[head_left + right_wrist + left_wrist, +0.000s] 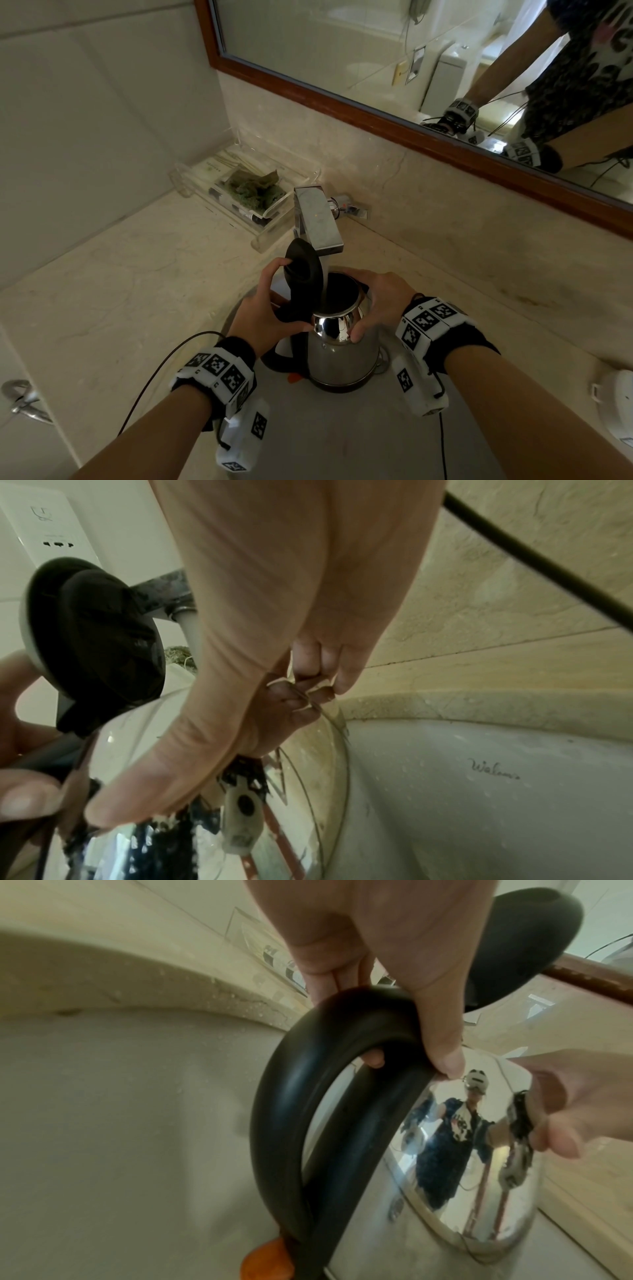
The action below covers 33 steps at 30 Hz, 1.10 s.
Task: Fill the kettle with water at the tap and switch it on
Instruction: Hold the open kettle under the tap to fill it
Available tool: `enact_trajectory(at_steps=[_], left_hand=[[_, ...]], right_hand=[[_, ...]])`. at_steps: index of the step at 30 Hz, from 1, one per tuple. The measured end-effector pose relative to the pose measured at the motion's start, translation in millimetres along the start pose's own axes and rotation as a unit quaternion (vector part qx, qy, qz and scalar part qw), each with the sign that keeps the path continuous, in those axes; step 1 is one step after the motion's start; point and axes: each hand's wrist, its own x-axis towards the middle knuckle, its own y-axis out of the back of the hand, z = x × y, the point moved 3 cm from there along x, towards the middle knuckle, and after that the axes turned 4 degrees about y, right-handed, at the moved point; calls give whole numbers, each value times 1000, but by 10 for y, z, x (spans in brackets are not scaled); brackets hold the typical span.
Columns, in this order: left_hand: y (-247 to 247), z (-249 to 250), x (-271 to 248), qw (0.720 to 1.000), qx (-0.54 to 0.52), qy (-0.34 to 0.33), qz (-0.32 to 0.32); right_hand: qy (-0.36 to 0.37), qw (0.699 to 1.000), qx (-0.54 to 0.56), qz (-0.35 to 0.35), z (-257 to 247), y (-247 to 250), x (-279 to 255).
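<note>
The tap spout point(320, 219) and upright lid point(303, 270) crowd the kettle mouth point(339, 291); both hands flank it. Bare counter point(137, 274) lies open left; an acrylic tray point(239, 192) blocks the corner.

Script word on inner wall of the white sink point(514, 791): begins "Wal", remaining letters unclear | wall socket plate point(51, 526): faint symbol and small print, too blurred to read | packets in the clear tray point(239, 192): print too small to read | wrist bands point(428, 318): square black-and-white code patterns, no letters legible
</note>
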Motion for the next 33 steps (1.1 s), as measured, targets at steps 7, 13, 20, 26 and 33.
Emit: enact_trajectory(at_steps=[7,13,20,26,33], left_hand=[[2,5,-3,1000,-1,2,-3],[1,4,1,1000,4,7,-2],[-1,12,-6,1000,0,15,-9],[1,3,-9,1000,-8,9,-4],[-3,8,-9,1000,-11,12,-9]], right_hand=[[-12,1000,-2,1,8,1,-1],[-15,1000,-2,-1,24,-8,18],[-15,1000,0,-2,30,-6,25],[-8,1000,-1,5,22,-13,30],[-8,1000,-9,6,25,-4,22]])
